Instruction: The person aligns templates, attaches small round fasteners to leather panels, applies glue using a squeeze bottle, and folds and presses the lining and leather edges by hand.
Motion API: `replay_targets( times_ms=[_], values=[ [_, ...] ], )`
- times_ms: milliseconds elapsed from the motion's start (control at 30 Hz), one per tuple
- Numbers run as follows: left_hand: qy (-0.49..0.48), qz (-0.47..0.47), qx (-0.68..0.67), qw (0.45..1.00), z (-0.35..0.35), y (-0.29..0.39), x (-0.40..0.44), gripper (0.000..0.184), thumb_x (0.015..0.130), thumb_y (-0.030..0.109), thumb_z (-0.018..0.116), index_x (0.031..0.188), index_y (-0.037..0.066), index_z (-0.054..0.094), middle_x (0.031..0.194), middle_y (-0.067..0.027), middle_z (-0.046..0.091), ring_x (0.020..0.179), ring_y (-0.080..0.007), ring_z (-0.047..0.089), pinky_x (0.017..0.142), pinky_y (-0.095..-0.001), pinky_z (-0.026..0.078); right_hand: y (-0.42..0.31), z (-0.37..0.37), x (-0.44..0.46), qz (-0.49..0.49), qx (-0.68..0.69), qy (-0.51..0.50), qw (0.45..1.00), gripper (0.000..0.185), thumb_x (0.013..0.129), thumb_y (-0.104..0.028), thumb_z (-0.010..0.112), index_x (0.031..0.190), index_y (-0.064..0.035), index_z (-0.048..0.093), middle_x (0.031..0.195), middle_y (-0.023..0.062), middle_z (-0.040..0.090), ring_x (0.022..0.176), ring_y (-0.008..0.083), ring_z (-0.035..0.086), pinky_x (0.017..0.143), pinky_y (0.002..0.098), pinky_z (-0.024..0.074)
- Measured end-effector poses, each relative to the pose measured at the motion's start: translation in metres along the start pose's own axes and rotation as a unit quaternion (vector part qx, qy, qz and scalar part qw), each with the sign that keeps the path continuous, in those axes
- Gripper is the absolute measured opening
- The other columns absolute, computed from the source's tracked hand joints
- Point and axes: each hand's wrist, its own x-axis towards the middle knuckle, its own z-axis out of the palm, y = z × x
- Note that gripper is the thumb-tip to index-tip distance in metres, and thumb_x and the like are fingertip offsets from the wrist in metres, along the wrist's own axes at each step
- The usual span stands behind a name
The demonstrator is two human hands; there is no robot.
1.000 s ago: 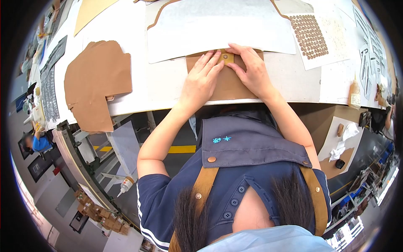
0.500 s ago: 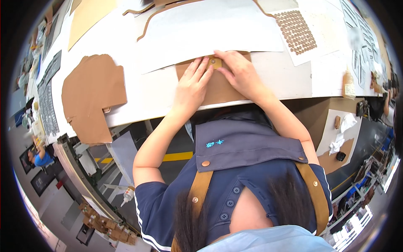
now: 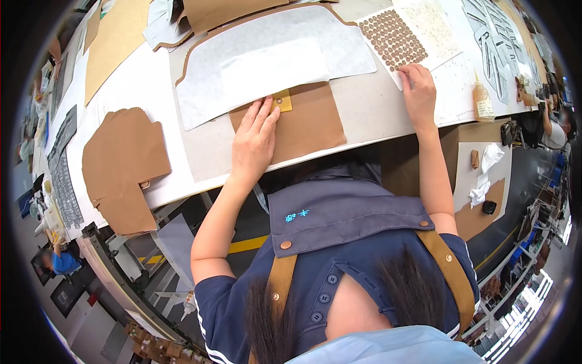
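My left hand (image 3: 254, 139) lies with fingers stretched out flat on a brown leather-like panel (image 3: 315, 121). Its fingertips touch a small yellow piece (image 3: 282, 101) that has a round hole or stud in it. This piece lies by the lower edge of a large white-faced panel (image 3: 209, 91) with brown edging, which overlaps the brown one. My right hand (image 3: 419, 97) is at the lower corner of a white sheet covered with rows of small brown round pieces (image 3: 393, 37). Thumb and forefinger are pinched together there; whatever is between them is too small to make out.
At the left, a stack of brown cut pieces (image 3: 124, 161) hangs over the table edge. A squeeze bottle (image 3: 482, 100) stands near the right front edge. Grey templates (image 3: 488, 45) lie at the far right, and a lower board (image 3: 479, 182) holds crumpled white paper. Other people are in the background.
My right hand has left the yellow piece and moved right to the sheet of round pieces. My left hand stays on the brown panel. The view has shifted, showing more of the table's back.
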Motion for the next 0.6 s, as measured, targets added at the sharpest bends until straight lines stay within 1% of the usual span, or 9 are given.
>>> replay_targets(
  times_ms=[33,233,333,433,533,600],
  values=[
    [-0.001,0.0,0.0,1.0,0.0,0.0,0.0,0.033,0.095,0.0,0.062,0.127,0.004,0.066,0.144,-0.0124,0.061,0.136,-0.0336,0.055,0.106,-0.0417,0.051,-0.001,-0.001,0.0,-0.018,-0.014,0.002,1.0,0.009,0.089,-0.004,0.071,0.098,-0.0027,0.07,0.098,0.0094,0.069,0.094,0.0299,0.066,0.082,0.04,0.0535],
    [-0.001,-0.004,-0.003,1.0,-0.001,0.001,0.0,0.033,0.095,0.0,0.062,0.127,0.004,0.066,0.144,-0.0128,0.061,0.136,-0.0338,0.055,0.106,-0.0418,0.05,0.002,0.0,-0.002,-0.028,-0.058,-0.026,0.998,0.006,0.089,-0.004,0.071,0.094,-0.0029,0.067,0.099,0.009,0.068,0.094,0.0297,0.066,0.081,0.0391,0.0545],
    [0.001,0.0,0.001,1.0,-0.001,0.001,0.0,0.033,0.095,0.0,0.062,0.127,0.004,0.066,0.144,-0.0128,0.061,0.136,-0.0339,0.055,0.106,-0.0419,0.05,0.002,0.0,-0.001,-0.049,-0.09,-0.032,0.994,0.007,0.089,-0.004,0.07,0.094,-0.0032,0.066,0.1,0.0094,0.067,0.094,0.0295,0.066,0.08,0.0392,0.0551],
    [-0.001,-0.002,0.0,1.0,-0.001,0.001,0.0,0.033,0.095,0.0,0.061,0.127,0.004,0.065,0.144,-0.0129,0.061,0.136,-0.0339,0.055,0.106,-0.0418,0.051,0.005,-0.002,0.0,-0.053,-0.088,-0.049,0.993,0.007,0.089,-0.003,0.07,0.094,-0.0025,0.066,0.099,0.0105,0.068,0.093,0.03,0.067,0.079,0.0401,0.0553],
    [0.003,-0.002,-0.001,1.0,0.0,0.0,-0.001,0.033,0.095,0.0,0.062,0.127,0.005,0.066,0.143,-0.0129,0.061,0.136,-0.0336,0.054,0.106,-0.0418,0.051,0.011,-0.002,0.0,-0.065,-0.046,-0.01,0.997,0.008,0.088,-0.003,0.07,0.095,-0.003,0.066,0.1,0.0108,0.069,0.092,0.0305,0.067,0.079,0.0406,0.0555],
    [0.005,0.0,-0.002,1.0,0.0,0.0,0.0,0.033,0.095,0.001,0.062,0.127,0.005,0.066,0.144,-0.0129,0.061,0.137,-0.0333,0.054,0.106,-0.0416,0.051,0.014,-0.003,0.001,-0.02,-0.02,-0.024,0.999,0.009,0.088,-0.002,0.07,0.096,-0.0033,0.067,0.099,0.011,0.069,0.092,0.0309,0.067,0.08,0.0407,0.0556]
  ],
)
